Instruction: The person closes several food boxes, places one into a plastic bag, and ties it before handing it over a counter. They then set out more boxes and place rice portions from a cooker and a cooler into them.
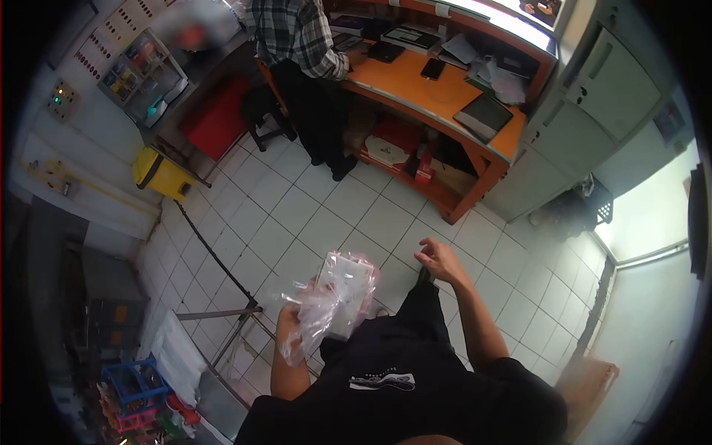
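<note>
Standing over a floor of white square ceramic tiles (326, 222), viewed from the head camera looking steeply down. Largest item: long orange-topped wooden counter (415, 81) along the far side, with open shelves beneath. On its top lie a grey flat tablet-like slab (483, 115), a black rectangular phone (432, 69) and loose white papers (497, 78). A second person in a grey-and-white plaid shirt (297, 33) stands at the counter, one hand resting on its surface; that hand is not the wearer's. Pale grey metal cabinet (586, 111) stands right of the counter. Yellow plastic bin (159, 174) sits against the left wall; a blue plastic crate (133, 382) is at lower left. Left hand (297, 315): raised in front of the black shirt, fingers wrapped on a white rectangular box inside a crinkled clear plastic bag (341, 293); the box is upright, slightly tilted, above the tiles, and loose film hangs over the hand, so individual fingertips cannot be told apart. Right hand (439, 257): free, well apart from the bagged box, fingers (423, 254) loosely curled and partly spread, touching nothing, palm turned down over the floor.
</note>
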### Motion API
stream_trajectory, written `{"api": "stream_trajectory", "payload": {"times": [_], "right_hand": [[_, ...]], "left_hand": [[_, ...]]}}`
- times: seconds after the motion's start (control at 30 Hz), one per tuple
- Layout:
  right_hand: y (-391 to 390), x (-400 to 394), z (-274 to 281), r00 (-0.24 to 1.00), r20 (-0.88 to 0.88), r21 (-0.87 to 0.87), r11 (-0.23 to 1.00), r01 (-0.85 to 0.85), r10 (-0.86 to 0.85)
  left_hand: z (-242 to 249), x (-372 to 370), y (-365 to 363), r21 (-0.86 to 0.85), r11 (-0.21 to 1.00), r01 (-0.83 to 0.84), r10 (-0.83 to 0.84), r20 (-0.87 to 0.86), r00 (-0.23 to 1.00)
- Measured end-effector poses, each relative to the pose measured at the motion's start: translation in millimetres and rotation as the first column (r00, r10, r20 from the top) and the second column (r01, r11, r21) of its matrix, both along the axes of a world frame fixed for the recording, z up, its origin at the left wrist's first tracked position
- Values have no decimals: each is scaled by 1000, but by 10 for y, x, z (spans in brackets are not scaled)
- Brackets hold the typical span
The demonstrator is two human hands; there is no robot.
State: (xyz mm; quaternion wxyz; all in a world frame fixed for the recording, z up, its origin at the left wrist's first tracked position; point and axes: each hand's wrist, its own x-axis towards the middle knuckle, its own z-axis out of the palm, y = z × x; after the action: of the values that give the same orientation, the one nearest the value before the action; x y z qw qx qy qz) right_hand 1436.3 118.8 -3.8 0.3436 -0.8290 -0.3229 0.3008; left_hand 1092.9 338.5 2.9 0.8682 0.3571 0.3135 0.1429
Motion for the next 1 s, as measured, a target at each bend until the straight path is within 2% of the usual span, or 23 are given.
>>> {"api": "stream_trajectory", "payload": {"times": [0.03, 0.07, 0.1, 0.13, 0.17, 0.2, 0.23, 0.27, 0.3, 0.4, 0.43, 0.5, 0.63, 0.77, 0.9, 1.0], "right_hand": [[179, 351, 0, 996, 89, 67, 998, -16, 10], [367, 733, 19, 984, 177, 130, 991, -37, 14], [628, 1246, 135, 944, 329, 173, 983, -68, 8], [1077, 2016, 213, 886, 464, 217, 969, -115, 2], [1375, 2501, 253, 886, 462, 236, 967, -100, -22], [1673, 2950, 358, 871, 486, 245, 968, -53, -75], [1974, 3403, 351, 822, 554, 234, 972, 2, -135], [2306, 3906, 406, 804, 583, 140, 989, 38, -114], [2603, 4380, 378, 785, 611, 132, 991, 29, -105], [3440, 5557, 486, 705, 699, 111, 992, 59, -121], [3690, 5833, 514, 712, 695, 109, 993, 39, -104], [4188, 6383, 452, 672, 736, -18, 990, 140, -82], [4752, 7025, 305, 714, 700, -146, 977, 156, -9], [4902, 7243, 306, 771, 632, -260, 959, 118, 76], [4943, 7380, 180, 696, 706, -252, 965, 72, 132], [4851, 7450, 122, 686, 714, -221, 975, 31, 140]], "left_hand": [[-1, 294, 55, -81, 997, 2, -2, -2, 1000], [962, 874, -95, 118, 982, 150, -88, -420, 903], [774, 1050, 7, 115, 984, 139, -77, -425, 902], [442, 1361, 233, 25, 989, 145, -127, -348, 929], [249, 1488, 366, -61, 984, 169, -179, -254, 950], [224, 1627, 484, -63, 986, 155, -166, -266, 949], [221, 1810, 607, 1, 972, 235, -221, -333, 917], [229, 2071, 680, 57, 948, 314, -266, -398, 878], [313, 2313, 707, 61, 953, 298, -244, -431, 869], [602, 3027, 730, 27, 996, 88, -66, -461, 885], [713, 3225, 717, 26, 1000, 11, 3, -472, 882], [926, 3567, 693, 41, 989, -140, 142, -491, 859], [1253, 4088, 592, 101, 924, -370, 364, -533, 764], [1448, 4476, 530, 147, 860, -488, 481, -552, 681], [1524, 4789, 587, 164, 850, -501, 497, -567, 657], [1493, 4959, 798, 91, 900, -427, 390, -607, 692]]}}
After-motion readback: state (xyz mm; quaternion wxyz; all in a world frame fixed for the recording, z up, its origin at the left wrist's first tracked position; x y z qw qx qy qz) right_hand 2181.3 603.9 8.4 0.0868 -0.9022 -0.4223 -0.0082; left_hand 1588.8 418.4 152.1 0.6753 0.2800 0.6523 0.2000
